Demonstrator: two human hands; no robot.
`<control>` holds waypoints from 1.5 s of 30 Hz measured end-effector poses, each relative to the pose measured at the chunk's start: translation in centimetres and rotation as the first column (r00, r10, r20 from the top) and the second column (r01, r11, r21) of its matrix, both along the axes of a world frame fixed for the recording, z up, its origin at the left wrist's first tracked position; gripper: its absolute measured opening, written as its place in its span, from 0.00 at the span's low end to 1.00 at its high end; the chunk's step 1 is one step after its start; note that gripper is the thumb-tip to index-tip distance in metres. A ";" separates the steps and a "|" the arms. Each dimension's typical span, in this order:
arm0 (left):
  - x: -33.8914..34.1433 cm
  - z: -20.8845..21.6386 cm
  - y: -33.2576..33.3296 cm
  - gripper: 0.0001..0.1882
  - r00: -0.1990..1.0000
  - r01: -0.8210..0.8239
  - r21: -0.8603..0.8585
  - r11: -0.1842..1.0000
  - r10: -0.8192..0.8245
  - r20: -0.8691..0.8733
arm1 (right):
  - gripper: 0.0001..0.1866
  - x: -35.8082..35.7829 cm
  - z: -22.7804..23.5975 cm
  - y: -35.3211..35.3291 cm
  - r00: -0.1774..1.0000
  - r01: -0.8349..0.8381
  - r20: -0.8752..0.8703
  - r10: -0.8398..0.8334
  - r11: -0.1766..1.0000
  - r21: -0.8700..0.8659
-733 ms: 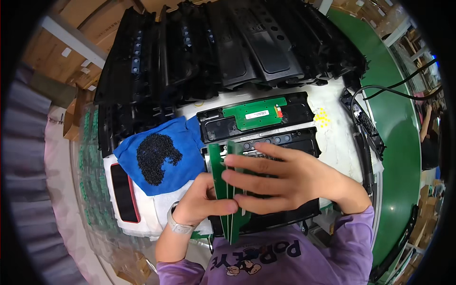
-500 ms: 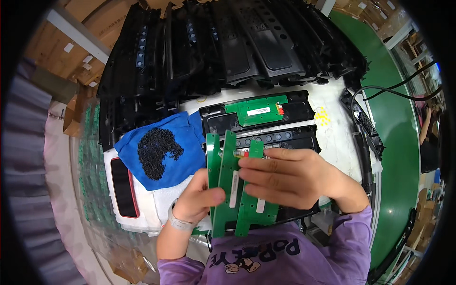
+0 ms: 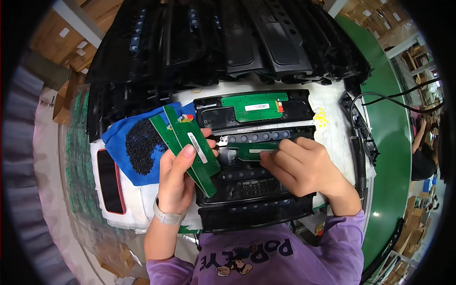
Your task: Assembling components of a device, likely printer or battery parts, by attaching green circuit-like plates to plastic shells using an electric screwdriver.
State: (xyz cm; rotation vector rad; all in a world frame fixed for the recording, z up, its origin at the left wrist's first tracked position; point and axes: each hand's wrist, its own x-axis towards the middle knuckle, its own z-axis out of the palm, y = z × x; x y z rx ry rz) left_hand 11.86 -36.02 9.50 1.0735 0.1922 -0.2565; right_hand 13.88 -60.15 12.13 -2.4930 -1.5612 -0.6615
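My left hand (image 3: 176, 173) grips green circuit boards (image 3: 194, 142), at least two overlapping, with a white label and a red-and-yellow connector on the top one. They are tilted over the table between the blue cloth and the black panels. My right hand (image 3: 304, 166) is closed on the right part of another green circuit board (image 3: 244, 152), its fingers covering that end. This board lies level over the middle black plastic panel (image 3: 266, 136), which has a row of round holes; whether it touches the panel I cannot tell. Behind, a similar board (image 3: 256, 107) sits in the far black panel (image 3: 299, 109).
Small black screws (image 3: 142, 147) are heaped on a blue cloth (image 3: 118, 164), beside a red-edged phone (image 3: 110, 180). Small yellow pieces (image 3: 321, 117) lie at right near a dark power tool (image 3: 358, 156) with a cable. Black panels (image 3: 237, 47) stand stacked at the back.
The boards have come apart: my left hand has moved left and up with some, while my right hand has laid one level over the middle panel.
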 end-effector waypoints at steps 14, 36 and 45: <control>0.1 -0.1 -0.5 0.30 1.000 -0.020 0.012 1.000 0.020 -0.005 | 0.10 1.1 -3.3 -0.9 0.998 -0.037 0.046 0.037 0.999 0.007; -0.2 0.0 -0.6 0.29 0.999 0.044 0.033 0.998 -0.045 0.027 | 0.12 2.1 -3.0 -0.8 0.893 0.132 -0.441 -0.095 0.990 0.055; -1.3 0.0 0.8 0.25 0.902 0.402 0.143 0.904 -0.418 0.107 | 0.14 0.9 -0.5 3.8 0.986 -0.165 0.060 0.154 0.911 0.377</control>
